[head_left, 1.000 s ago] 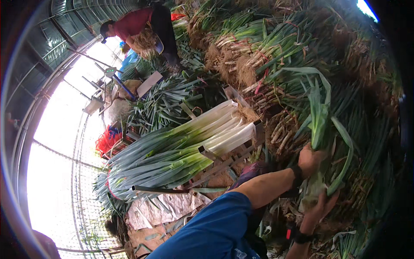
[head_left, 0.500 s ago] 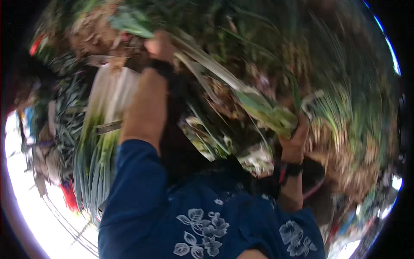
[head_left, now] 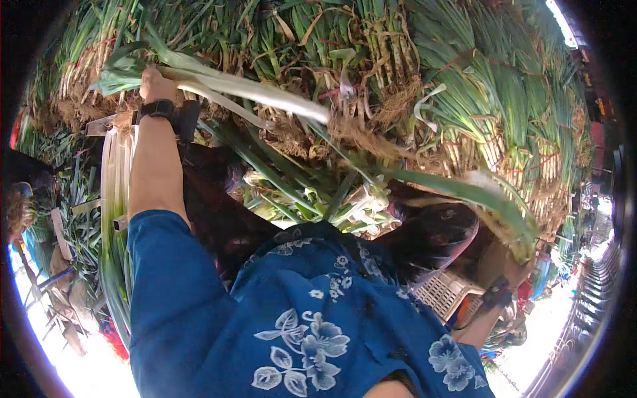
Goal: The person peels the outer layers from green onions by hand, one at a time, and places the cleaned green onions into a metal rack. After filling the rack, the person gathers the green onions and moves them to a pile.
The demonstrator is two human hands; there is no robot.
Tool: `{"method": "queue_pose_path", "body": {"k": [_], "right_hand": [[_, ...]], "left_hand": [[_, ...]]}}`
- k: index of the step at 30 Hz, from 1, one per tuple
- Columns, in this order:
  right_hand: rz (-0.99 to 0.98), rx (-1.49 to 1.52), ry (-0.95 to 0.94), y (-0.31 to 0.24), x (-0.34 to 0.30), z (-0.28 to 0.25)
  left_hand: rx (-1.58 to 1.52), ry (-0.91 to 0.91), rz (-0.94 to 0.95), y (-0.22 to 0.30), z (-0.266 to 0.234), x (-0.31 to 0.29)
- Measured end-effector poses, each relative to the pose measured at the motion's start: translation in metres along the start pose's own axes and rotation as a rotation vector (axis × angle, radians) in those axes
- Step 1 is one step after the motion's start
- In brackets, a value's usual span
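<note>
At the upper left my left hand [head_left: 157, 84] is closed round the green upper part of a leek [head_left: 272, 96]. Its pale stalk slants to the right, ending in blurred brown roots [head_left: 371, 140]. A thinner pale strip hangs loose below it. Far out at the lower right, my right hand [head_left: 512, 262] is closed on a long green leek leaf [head_left: 458, 189], which trails back toward the middle, apart from the stalk. The fingers of this hand are partly hidden. Below my left forearm, cleaned leeks [head_left: 116, 172] lie together in a metal holder, white ends up.
Bundles of rooted leeks [head_left: 458, 86], tied with red bands, are piled across the far side. Stripped leaves [head_left: 352, 205] lie in front of me, beside a dark shoe [head_left: 441, 229]. A beige plastic crate [head_left: 443, 295] stands at the lower right. Green leaf scraps [head_left: 86, 219] lie at the left.
My right hand has swung outward to the lower right, drawing the green leaf off the leek. My left hand, still gripping the leek, appears farther left.
</note>
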State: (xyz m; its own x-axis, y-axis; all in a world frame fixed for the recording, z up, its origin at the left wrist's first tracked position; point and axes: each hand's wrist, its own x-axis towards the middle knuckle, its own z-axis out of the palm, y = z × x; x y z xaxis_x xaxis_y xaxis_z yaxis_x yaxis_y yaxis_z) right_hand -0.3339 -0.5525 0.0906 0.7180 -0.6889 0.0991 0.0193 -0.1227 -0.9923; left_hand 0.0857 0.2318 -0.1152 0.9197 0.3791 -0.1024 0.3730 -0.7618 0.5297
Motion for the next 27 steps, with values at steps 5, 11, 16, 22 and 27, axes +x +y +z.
{"method": "queue_pose_path", "body": {"k": [5, 11, 16, 22, 27], "right_hand": [[-0.498, -0.913, -0.039, 0.042, 0.036, -0.014], [0.318, -1.034, -0.732, 0.072, 0.004, 0.258], [-0.174, -0.958, -1.075, 0.082, -0.031, 0.375], [-0.197, -0.159, -1.123, 0.107, -0.081, 0.49], [0.314, -0.063, -0.976, 0.09, -0.087, 0.513]], "left_hand": [[-0.976, 0.056, 0.126, 0.064, 0.059, -0.018], [-1.641, -0.15, -0.239, 0.119, 0.009, -0.065], [-1.529, -0.234, -0.251, 0.144, 0.006, -0.091], [-1.54, -0.339, -0.222, 0.163, 0.025, -0.11], [-1.628, -0.595, -0.271, 0.171, 0.02, -0.12]]}}
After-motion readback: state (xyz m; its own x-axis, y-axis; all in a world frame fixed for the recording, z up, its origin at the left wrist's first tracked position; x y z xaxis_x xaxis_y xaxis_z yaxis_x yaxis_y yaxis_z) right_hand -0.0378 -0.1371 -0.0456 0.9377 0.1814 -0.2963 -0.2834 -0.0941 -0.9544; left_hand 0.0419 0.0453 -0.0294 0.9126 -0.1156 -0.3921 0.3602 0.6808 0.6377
